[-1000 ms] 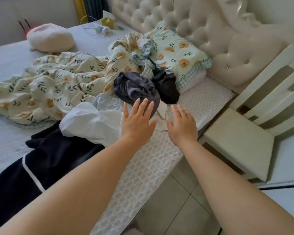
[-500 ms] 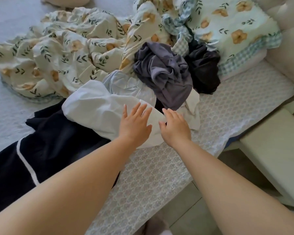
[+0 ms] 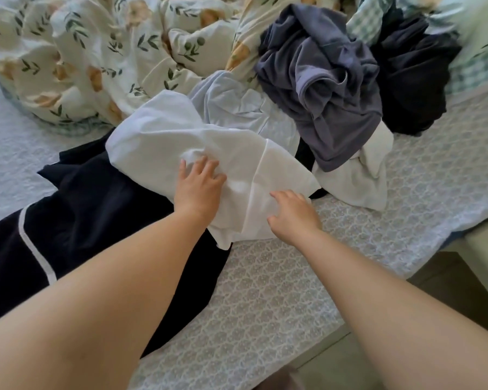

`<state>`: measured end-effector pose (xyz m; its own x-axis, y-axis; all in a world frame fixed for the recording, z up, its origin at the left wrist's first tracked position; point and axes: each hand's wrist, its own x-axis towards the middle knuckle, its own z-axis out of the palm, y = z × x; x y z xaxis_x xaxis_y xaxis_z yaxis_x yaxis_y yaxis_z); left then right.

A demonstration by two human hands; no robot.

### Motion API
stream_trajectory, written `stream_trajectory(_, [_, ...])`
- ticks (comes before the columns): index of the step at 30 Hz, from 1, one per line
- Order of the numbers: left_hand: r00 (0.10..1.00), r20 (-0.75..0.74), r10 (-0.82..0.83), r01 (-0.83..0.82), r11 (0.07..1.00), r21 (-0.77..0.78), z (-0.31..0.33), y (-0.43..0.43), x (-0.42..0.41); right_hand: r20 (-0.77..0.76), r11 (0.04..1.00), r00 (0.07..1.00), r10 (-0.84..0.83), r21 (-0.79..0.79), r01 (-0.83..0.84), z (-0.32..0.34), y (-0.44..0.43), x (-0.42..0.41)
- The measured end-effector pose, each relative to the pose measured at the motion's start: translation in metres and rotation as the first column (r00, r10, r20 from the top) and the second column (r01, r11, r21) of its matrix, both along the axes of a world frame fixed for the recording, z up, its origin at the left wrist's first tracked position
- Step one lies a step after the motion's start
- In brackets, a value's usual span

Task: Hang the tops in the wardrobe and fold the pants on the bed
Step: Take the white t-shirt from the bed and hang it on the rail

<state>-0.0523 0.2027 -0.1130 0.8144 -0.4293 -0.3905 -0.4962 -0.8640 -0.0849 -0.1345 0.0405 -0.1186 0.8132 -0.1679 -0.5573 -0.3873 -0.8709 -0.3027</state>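
Two hands are on the white garment [image 3: 186, 153] at the near edge of the bed [image 3: 265, 299]. The left hand [image 3: 199, 190] presses down with its fingers curling into the cloth, bunching a small ridge, though I cannot tell if it has truly pinched a fold. The right hand [image 3: 293, 212] lies with fingers spread on the garment's near corner, not closed on anything.

The white piece lies partly over a dark garment with a white stripe [image 3: 68, 220] and touches a pale blue one [image 3: 237, 108] behind it. Further back sit a crumpled purple-grey garment [image 3: 321, 80], a black one [image 3: 414, 80] and a cream one [image 3: 358, 175], all against the flowered quilt [image 3: 96, 52].

To lift it well, each hand should probably gather a firm fold at opposite edges, then raise it straight up so the blue piece and the dark one beneath are not dragged along. Shaking it out should show whether it is a top for the wardrobe or pants for folding; from here I cannot say which.
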Motion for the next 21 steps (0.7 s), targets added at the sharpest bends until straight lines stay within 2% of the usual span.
stream_trajectory(7, [0.999, 0.041, -0.011, 0.013, 0.998, -0.055, -0.006, -0.001, 0.0, -0.006, 0.99, 1.0, 0.002, 0.14, -0.001, -0.01, 0.011, 0.003])
stream_trajectory(10, [0.999, -0.015, -0.036, 0.035, 0.997, -0.073, -0.021, 0.001, 0.0, 0.033, 0.991, 0.999, 0.001, 0.137, -0.005, -0.017, 0.018, 0.008])
stream_trajectory(12, [0.999, 0.01, -0.041, 0.041, 0.995, -0.087, -0.03, 0.002, 0.002, 0.064, 0.992, 0.998, 0.016, 0.124, -0.024, -0.023, 0.022, 0.008])
stream_trajectory(14, [0.996, 0.077, -0.036, 0.048, 0.987, -0.156, -0.035, 0.001, 0.002, 0.108, 0.994, 0.992, 0.067, 0.083, -0.076, -0.027, 0.025, 0.004])
stream_trajectory(16, [0.996, 0.088, -0.033, 0.053, 0.971, -0.232, -0.035, -0.006, -0.004, 0.16, 0.982, 0.969, 0.187, -0.053, -0.18, -0.028, 0.026, 0.0])
stream_trajectory(19, [1.0, 0.004, -0.006, 0.007, 0.946, -0.324, -0.028, -0.015, -0.018, 0.217, 0.948, 0.934, 0.285, -0.207, -0.241, -0.027, 0.021, -0.005])
stream_trajectory(21, [0.992, -0.089, 0.09, -0.116, 0.931, -0.347, -0.022, -0.016, -0.02, 0.246, 0.966, 0.942, 0.229, -0.18, -0.187, -0.022, 0.013, -0.008])
